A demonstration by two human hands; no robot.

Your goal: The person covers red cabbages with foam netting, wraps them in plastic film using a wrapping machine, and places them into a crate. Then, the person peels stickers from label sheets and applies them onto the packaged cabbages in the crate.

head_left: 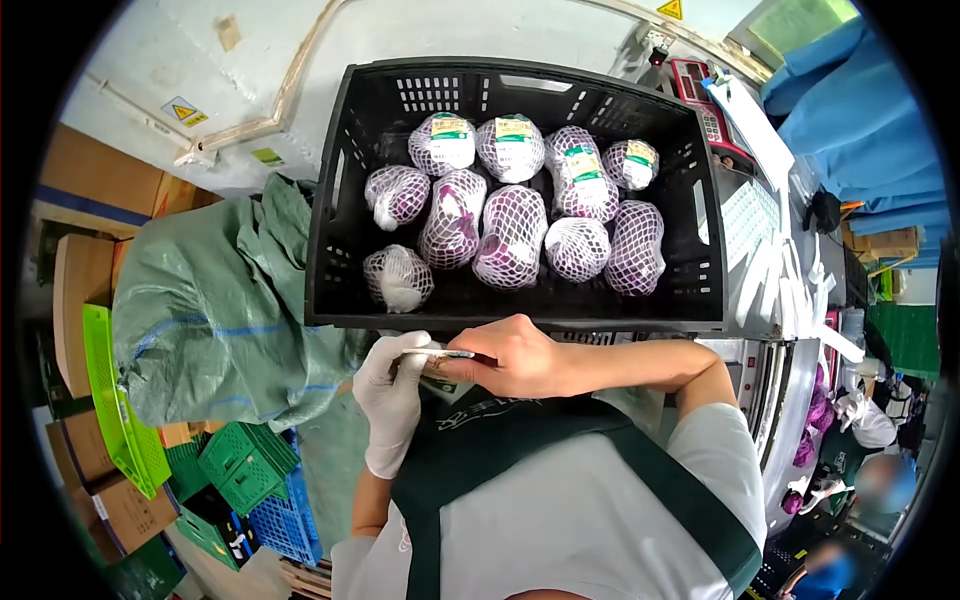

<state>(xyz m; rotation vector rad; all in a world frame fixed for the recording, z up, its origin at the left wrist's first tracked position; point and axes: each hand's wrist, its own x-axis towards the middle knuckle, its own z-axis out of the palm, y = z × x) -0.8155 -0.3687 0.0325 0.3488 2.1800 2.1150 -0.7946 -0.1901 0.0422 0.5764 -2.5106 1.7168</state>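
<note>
A black plastic crate (515, 322) fills the upper middle of the frame, its near wall just beyond the hands. To its left, a crumpled green tarp (215, 320) with blue stripes bulges across the middle left. Below the crate is the wearer's dark green apron (590, 425). A lime-green basket (125, 420) stands tilted at the lower left. At the upper right, beside the crate, is a red digital scale (705, 120).

The right hand (515, 358), bare, has its fingers curled in and pinches one end of a small flat piece (437, 353); the left hand (390, 385), in a white glove, grips the other end between thumb and fingers. The piece is too small to identify.

Inside the crate lie ten purple vegetable heads (510, 237) in white foam nets; the four along the far side bear green-and-white labels (513, 131).
</note>
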